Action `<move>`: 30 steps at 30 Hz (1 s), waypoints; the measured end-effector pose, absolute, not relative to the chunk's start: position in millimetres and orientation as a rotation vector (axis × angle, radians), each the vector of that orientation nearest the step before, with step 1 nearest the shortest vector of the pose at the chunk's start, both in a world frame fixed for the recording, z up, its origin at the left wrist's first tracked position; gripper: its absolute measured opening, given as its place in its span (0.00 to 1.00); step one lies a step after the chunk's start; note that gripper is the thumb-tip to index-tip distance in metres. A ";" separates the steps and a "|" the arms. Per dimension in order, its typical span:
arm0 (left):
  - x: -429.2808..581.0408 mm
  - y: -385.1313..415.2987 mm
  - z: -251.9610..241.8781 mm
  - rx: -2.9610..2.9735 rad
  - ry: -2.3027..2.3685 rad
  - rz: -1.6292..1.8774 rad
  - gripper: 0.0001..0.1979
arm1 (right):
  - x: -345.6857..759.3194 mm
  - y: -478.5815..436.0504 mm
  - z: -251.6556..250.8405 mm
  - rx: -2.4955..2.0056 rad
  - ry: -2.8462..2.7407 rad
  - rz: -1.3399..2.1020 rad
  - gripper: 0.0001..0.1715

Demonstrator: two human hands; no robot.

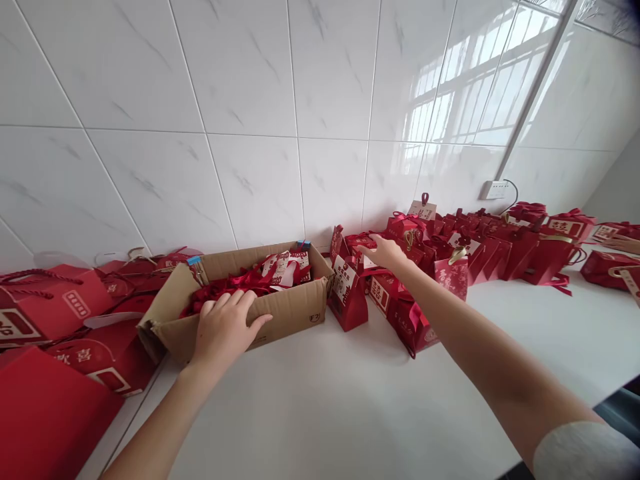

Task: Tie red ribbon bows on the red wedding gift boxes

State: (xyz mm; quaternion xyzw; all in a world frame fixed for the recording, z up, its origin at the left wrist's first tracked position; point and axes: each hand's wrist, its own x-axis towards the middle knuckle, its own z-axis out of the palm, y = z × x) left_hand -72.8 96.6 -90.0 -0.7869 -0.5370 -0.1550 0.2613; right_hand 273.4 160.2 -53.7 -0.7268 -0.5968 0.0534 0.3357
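Note:
My left hand (227,327) rests over the front edge of an open cardboard box (290,310), its thumb spread away from the fingers on the outer side. Inside the box lie red ribbons and packages, among them a cream and red patterned one (287,269). To the right, my right hand (385,253) reaches over red gift boxes, fingers apart, near a red box with a white label (367,248). Whether its fingertips touch that box is unclear. A peaked red box (349,293) stands between the carton and my right arm.
Red gift boxes with rope handles (65,293) crowd the left side. Rows of red boxes (500,250) line the tiled wall on the right. A person's hand (623,243) shows at the far right edge. A socket (495,190) is on the wall.

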 end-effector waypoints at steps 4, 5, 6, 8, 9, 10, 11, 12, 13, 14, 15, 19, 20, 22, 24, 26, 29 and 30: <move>-73.8 97.5 -90.9 -2.142 -1.449 -0.443 0.13 | 275.3 178.7 -67.6 -1.980 -1.626 0.207 0.17; -73.9 97.7 -91.2 -2.140 -1.450 -0.445 0.13 | 275.5 177.7 -68.9 -1.978 -1.633 0.198 0.15; -73.9 97.9 -91.4 -2.139 -1.451 -0.445 0.13 | 275.9 175.5 -67.9 -1.970 -1.634 0.180 0.15; -73.5 97.8 -91.5 -2.135 -1.456 -0.442 0.13 | 277.1 169.5 -58.9 -1.942 -1.628 0.128 0.17; -73.2 97.6 -91.4 -2.136 -1.458 -0.438 0.13 | 277.7 166.2 -51.3 -1.924 -1.626 0.098 0.19; -72.8 97.5 -91.3 -2.138 -1.461 -0.433 0.14 | 278.0 163.1 -42.3 -1.905 -1.629 0.067 0.20; -72.4 97.5 -91.2 -2.140 -1.463 -0.427 0.14 | 278.0 159.9 -32.5 -1.886 -1.636 0.034 0.22; -72.1 97.7 -91.1 -2.142 -1.464 -0.422 0.14 | 277.5 156.7 -22.6 -1.869 -1.646 -0.003 0.22; -71.9 98.0 -91.2 -2.141 -1.466 -0.419 0.14 | 276.7 153.4 -13.3 -1.852 -1.665 -0.041 0.22; -71.8 98.5 -91.4 -2.136 -1.469 -0.418 0.14 | 275.5 149.9 -5.2 -1.833 -1.695 -0.073 0.21; -71.9 99.1 -91.8 -2.129 -1.473 -0.421 0.14 | 274.2 146.4 1.3 -1.812 -1.735 -0.098 0.19; -73.3 101.5 -93.7 -2.111 -1.473 -0.434 0.15 | 270.7 136.5 9.0 -1.736 -1.967 -0.128 0.18; -73.7 101.8 -94.1 -2.111 -1.464 -0.438 0.15 | 270.8 136.3 7.1 -1.728 -2.029 -0.121 0.18; -74.6 102.1 -95.0 -2.109 -1.448 -0.449 0.15 | 272.7 139.2 1.1 -1.734 -2.140 -0.095 0.18; -75.2 102.1 -95.9 -2.108 -1.438 -0.464 0.14 | 276.0 146.0 -6.7 -1.767 -2.227 -0.072 0.18; -75.6 101.8 -96.6 -2.111 -1.434 -0.477 0.14 | 279.1 155.5 -16.2 -1.821 -2.289 -0.054 0.19; -76.0 101.4 -97.2 -2.111 -1.434 -0.481 0.14 | 279.9 171.6 -34.3 -1.923 -2.346 -0.012 0.17; -76.0 101.3 -97.1 -2.109 -1.437 -0.479 0.14 | 278.5 176.5 -40.6 -1.951 -2.353 0.001 0.16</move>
